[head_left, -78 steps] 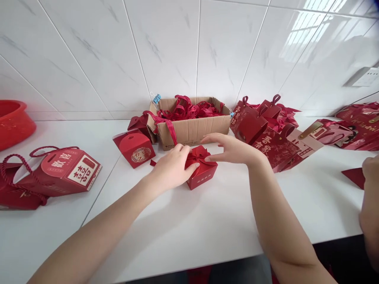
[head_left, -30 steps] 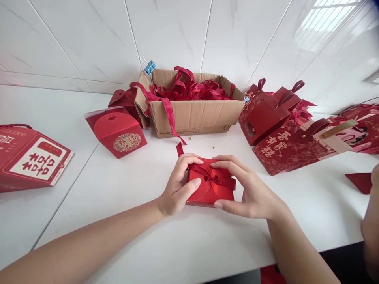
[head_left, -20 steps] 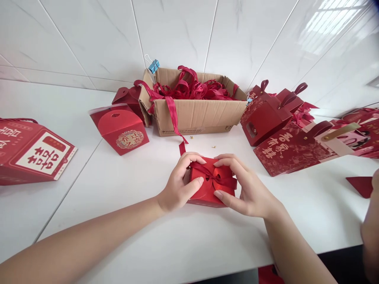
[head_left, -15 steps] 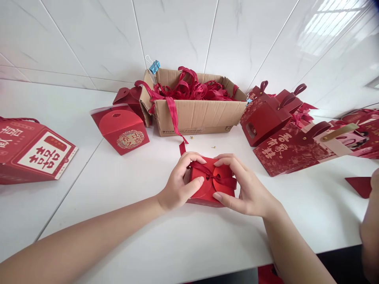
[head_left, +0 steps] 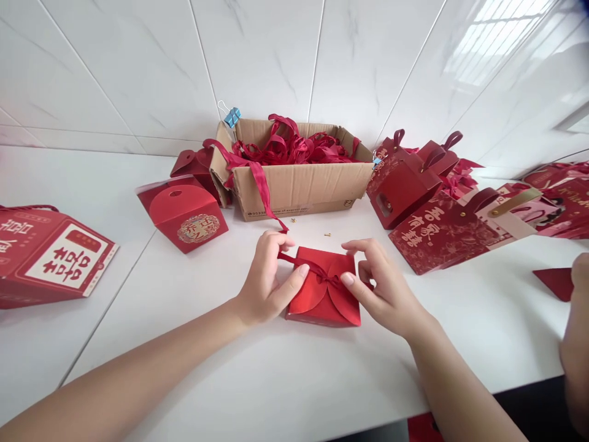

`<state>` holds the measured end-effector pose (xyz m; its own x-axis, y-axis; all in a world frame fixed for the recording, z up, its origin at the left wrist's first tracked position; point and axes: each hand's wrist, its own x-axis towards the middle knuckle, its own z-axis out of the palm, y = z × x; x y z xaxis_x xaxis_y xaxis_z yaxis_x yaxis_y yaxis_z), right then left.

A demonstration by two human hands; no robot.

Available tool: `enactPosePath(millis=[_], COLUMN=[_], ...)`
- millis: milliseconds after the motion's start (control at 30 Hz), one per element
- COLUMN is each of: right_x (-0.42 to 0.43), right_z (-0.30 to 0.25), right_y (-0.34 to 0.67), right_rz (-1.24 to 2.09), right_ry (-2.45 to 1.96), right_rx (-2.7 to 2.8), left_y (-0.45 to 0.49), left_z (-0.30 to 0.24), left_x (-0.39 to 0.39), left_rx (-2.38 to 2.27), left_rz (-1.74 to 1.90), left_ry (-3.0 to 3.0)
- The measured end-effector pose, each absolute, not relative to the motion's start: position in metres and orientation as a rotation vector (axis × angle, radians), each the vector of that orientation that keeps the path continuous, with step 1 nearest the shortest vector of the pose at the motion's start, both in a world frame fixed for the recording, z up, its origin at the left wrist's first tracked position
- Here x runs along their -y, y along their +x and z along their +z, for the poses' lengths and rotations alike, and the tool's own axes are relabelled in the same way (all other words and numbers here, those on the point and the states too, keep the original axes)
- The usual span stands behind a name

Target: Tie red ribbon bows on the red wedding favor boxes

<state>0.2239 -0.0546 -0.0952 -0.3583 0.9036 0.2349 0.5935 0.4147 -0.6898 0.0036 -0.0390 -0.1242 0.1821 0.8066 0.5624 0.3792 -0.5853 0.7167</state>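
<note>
A small red gift box (head_left: pixel 322 298) with petal-shaped flaps sits on the white table (head_left: pixel 285 380) in front of me. A dark red ribbon (head_left: pixel 317 272) crosses its top. My left hand (head_left: pixel 264 282) pinches the ribbon's left end at the box's left edge, thumb lying on the flap. My right hand (head_left: pixel 381 285) pinches the ribbon's right end at the box's right edge. The ribbon is drawn tight between both hands.
An open cardboard box (head_left: pixel 299 184) full of red ribbons stands behind, a blue clip (head_left: pixel 231 116) on its corner. Red gift boxes lie to the left (head_left: pixel 188 215) (head_left: pixel 50 255) and in a pile at the right (head_left: pixel 427 202). Another person's hand (head_left: pixel 575 319) shows at the right edge.
Both hands moved from cupping the box to pulling the ribbon ends outward. The bow loops on top have flattened into a tight knot. The box shifted slightly.
</note>
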Motion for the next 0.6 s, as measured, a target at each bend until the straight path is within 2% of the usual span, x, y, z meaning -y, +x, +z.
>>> enactPosePath(millis=[167, 267, 433, 600], right_x=[0.052, 0.050, 0.047, 0.045], right_z=[-0.097, -0.093, -0.085, -0.089], right_y=[0.221, 0.224, 0.232, 0.232], right_rz=[0.554, 0.578, 0.972, 1.350], right_ry=[-1.371, -1.345, -1.382, -1.191], right_rx=[1.786, 1.820, 1.914, 1.820], left_y=[0.004, 0.006, 0.007, 0.005], left_z=[-0.123, -0.122, -0.123, -0.129], left_x=[0.039, 0.039, 0.040, 0.039], left_rx=[-1.077, -1.045, -1.043, -1.032], left_rz=[1.370, 1.340, 1.314, 1.310], left_ry=[2.142, 2.113, 2.001, 1.821])
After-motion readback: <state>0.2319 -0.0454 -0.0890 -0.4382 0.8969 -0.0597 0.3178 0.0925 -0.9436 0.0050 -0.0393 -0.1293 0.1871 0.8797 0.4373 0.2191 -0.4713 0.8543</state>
